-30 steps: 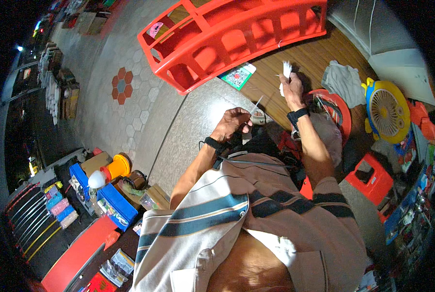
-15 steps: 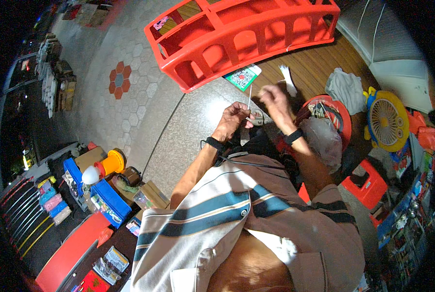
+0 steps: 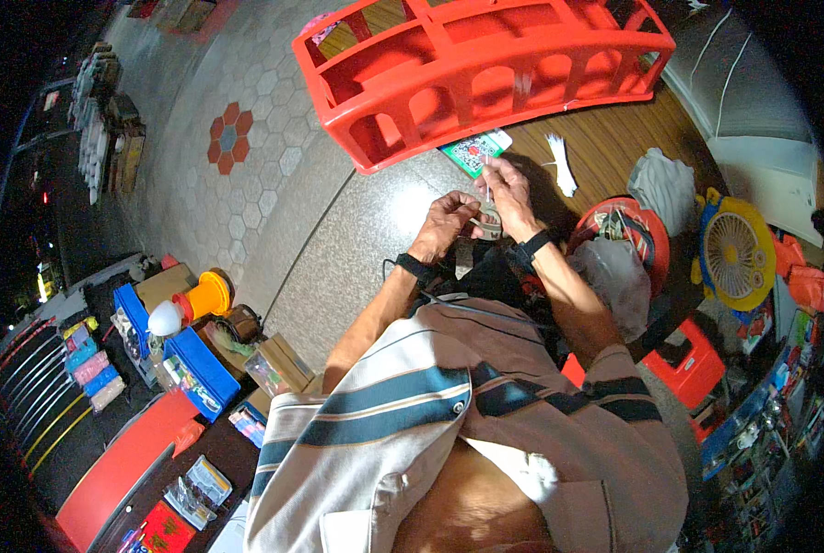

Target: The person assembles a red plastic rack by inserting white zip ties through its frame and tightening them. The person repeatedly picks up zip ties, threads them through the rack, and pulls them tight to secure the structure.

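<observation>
My left hand (image 3: 449,221) is closed in a pinch, its fingertips at the lower end of a thin white cable tie (image 3: 488,192). Close beside it on the right, my right hand (image 3: 507,191) is pinched around the upper part of that tie. A small tan-and-grey thing with dark marks (image 3: 490,224) shows just below the fingers; whether it is held or lies beneath them I cannot tell. On the brown wooden tabletop (image 3: 619,138), right of my hands, lies a bundle of white cable ties (image 3: 561,166). A green-and-white card with a square code (image 3: 475,151) lies just beyond my hands.
A large red plastic rack (image 3: 485,97) spans the far side of the table. To the right are a red basin (image 3: 656,247), a clear plastic bag (image 3: 614,281), a white cloth (image 3: 662,192), a yellow-and-blue fan (image 3: 736,244) and a red stool (image 3: 693,367). Blue bins (image 3: 204,373) stand at left.
My right hand has come down and left from its raised place to the cable tie beside my left hand. The view has shifted a little, so the rack appears farther right.
</observation>
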`<state>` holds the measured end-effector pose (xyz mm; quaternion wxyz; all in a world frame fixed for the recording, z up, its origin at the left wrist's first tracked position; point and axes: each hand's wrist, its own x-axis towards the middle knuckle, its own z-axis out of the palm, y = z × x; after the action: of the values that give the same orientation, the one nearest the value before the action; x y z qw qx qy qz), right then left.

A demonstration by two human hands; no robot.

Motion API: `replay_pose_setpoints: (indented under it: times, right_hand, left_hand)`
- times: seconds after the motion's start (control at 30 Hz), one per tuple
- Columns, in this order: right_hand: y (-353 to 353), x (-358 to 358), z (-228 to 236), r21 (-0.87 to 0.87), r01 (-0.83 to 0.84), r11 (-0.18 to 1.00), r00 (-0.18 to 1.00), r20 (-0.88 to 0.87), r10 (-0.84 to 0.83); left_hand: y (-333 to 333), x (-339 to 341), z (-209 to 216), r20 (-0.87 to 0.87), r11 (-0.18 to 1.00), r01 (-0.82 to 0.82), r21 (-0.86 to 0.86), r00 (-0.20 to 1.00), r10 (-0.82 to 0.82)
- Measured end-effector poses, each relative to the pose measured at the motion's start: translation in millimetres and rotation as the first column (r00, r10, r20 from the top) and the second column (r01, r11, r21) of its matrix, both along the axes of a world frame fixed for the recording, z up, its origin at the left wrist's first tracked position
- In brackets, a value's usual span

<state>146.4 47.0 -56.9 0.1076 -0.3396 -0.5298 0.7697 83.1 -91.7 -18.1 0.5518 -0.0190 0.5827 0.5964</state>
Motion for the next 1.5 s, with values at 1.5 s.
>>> replay_pose_setpoints:
  times: [1.5]
  right_hand:
    - [35.6, -48.5, -54.9, 0.019, -0.124, 0.992, 0.987, -0.098, 0.125]
  left_hand:
    - [-36.5, -17.4, -16.3, -0.114, 0.990, -0.029, -0.139, 0.993, 0.013]
